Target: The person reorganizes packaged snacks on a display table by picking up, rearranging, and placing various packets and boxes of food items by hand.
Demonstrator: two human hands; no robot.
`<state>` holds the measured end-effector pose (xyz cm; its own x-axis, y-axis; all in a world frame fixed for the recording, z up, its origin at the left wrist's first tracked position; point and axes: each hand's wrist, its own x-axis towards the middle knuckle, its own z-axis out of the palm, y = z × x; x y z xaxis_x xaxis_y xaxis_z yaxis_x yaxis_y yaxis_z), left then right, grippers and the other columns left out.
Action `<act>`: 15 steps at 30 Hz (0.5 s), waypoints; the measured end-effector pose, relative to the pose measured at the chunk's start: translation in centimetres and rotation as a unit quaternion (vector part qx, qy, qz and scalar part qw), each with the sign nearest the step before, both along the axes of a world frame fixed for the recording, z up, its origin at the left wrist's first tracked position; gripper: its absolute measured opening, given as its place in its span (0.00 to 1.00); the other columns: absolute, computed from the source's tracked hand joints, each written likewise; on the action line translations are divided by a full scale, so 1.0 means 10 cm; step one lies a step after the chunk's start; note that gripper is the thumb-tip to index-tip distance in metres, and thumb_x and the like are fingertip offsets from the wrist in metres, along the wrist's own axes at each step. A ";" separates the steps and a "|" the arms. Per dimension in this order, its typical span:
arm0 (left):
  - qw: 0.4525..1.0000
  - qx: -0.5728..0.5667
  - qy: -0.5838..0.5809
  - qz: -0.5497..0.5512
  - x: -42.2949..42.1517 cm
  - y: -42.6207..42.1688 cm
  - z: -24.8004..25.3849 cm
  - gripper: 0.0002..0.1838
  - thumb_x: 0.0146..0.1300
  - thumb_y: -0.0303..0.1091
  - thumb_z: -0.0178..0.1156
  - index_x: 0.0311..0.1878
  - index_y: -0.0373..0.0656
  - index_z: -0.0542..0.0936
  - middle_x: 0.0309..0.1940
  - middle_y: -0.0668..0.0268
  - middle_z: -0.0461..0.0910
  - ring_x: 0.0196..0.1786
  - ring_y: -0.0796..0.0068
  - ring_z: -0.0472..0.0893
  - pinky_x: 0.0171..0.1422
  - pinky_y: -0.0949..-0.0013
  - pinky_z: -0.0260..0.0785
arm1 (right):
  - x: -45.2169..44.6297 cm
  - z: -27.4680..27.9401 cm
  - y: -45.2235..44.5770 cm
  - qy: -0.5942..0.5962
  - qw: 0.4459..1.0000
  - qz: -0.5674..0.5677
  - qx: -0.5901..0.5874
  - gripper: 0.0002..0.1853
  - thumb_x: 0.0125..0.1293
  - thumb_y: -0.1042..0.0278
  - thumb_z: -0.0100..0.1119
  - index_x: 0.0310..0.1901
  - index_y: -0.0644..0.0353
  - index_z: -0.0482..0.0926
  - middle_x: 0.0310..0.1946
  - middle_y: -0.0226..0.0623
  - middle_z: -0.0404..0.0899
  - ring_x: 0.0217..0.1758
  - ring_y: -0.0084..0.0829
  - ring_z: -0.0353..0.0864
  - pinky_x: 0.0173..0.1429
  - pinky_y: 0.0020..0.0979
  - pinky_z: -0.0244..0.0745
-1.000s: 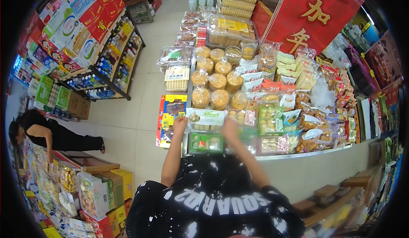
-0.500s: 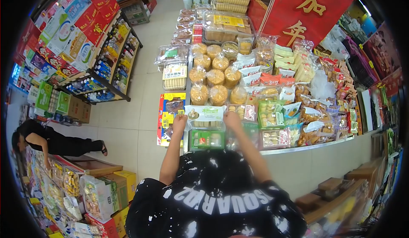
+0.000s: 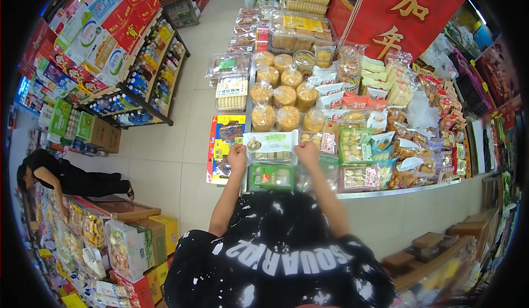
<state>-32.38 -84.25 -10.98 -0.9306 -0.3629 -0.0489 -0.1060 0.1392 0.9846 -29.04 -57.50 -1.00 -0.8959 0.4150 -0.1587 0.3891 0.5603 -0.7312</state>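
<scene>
A white and green pack of pastries is stretched level between my two hands at the front of the display table. My left hand is closed on its left end, and my right hand grips the right end. Just below lies a green-labelled pastry pack. Beyond the held pack stand several bags of round golden cookies. Near my right hand sits a pastry pack with a pink label. Left of my left hand is a blue and yellow box with dark contents.
The table's metal edge runs in front of me. More bagged snacks fill its right side, under a red banner. A bottle shelf stands left across the tiled aisle. A person in black bends over goods at left.
The view has shifted slightly, so the table appears a little further right. Both hands still hold the pastry pack, which shows its printed top more squarely. The person at left reaches slightly lower.
</scene>
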 end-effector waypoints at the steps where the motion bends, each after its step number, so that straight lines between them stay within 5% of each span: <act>1: 0.999 -0.032 0.000 0.006 -0.01 0.01 0.00 0.07 0.62 0.31 0.64 0.39 0.38 0.79 0.21 0.71 0.76 0.24 0.83 0.72 0.30 0.73 0.66 | 0.00 -0.03 -0.01 0.000 1.000 0.000 -0.002 0.13 0.49 0.60 0.62 0.27 0.64 0.83 0.26 0.54 0.82 0.33 0.51 0.83 0.42 0.46 0.78; 10: 0.976 -0.212 0.011 -0.053 0.11 0.04 0.29 0.12 0.66 0.40 0.61 0.45 0.41 0.77 0.24 0.58 0.80 0.28 0.60 0.81 0.36 0.58 0.72 | -0.10 -0.10 0.04 -0.071 0.995 0.057 0.050 0.16 0.55 0.58 0.56 0.31 0.65 0.85 0.30 0.56 0.83 0.36 0.52 0.84 0.45 0.47 0.78; 15: 0.974 -0.218 -0.003 -0.056 0.10 0.04 0.28 0.12 0.66 0.39 0.61 0.44 0.41 0.77 0.25 0.59 0.80 0.29 0.61 0.81 0.36 0.59 0.72 | -0.12 -0.16 0.03 -0.065 0.992 0.077 0.078 0.16 0.54 0.58 0.57 0.30 0.65 0.85 0.29 0.56 0.82 0.35 0.52 0.84 0.45 0.48 0.78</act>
<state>-31.38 -83.88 -8.16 -0.9659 -0.2457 0.0817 -0.0714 0.5560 0.8281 -30.26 -57.22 -2.63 -0.9268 0.3029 -0.2223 0.3754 0.7230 -0.5800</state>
